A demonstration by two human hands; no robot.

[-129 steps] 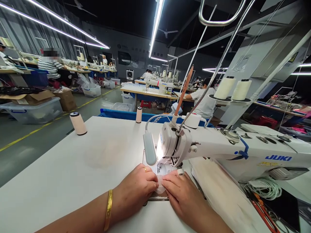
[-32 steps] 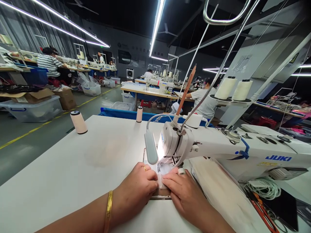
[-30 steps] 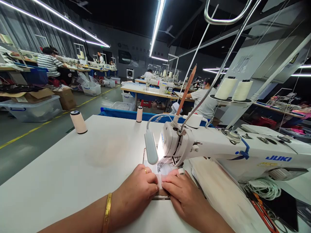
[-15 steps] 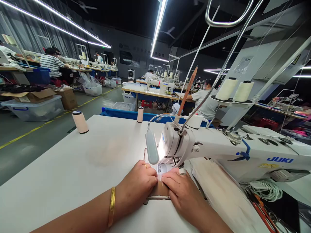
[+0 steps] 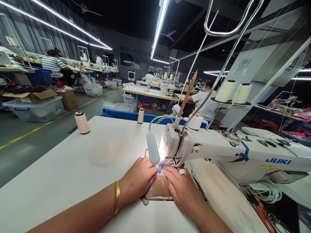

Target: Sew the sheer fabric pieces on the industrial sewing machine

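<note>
At the needle area of a white sewing machine, my left hand is closed, its curled fingertips at the left side of a small white piece of fabric. My right hand lies on the other side, fingers pressed together on the fabric's right edge. Most of the fabric is hidden by the hands and the presser foot. Below it shows a brown plate set in the tabletop, with loose thread bits on it. A grey lamp lights the spot from just above my left fingers.
Two pale thread cones, one at the table's far left edge and another at the back, stand on the white table. Scissors and orange-handled tools lie at right beside coiled cord. Co-workers sit at machines beyond.
Both hands have shifted slightly forward toward the needle. The white fabric has moved further under the presser foot, and more of the brown plate shows between my hands.
</note>
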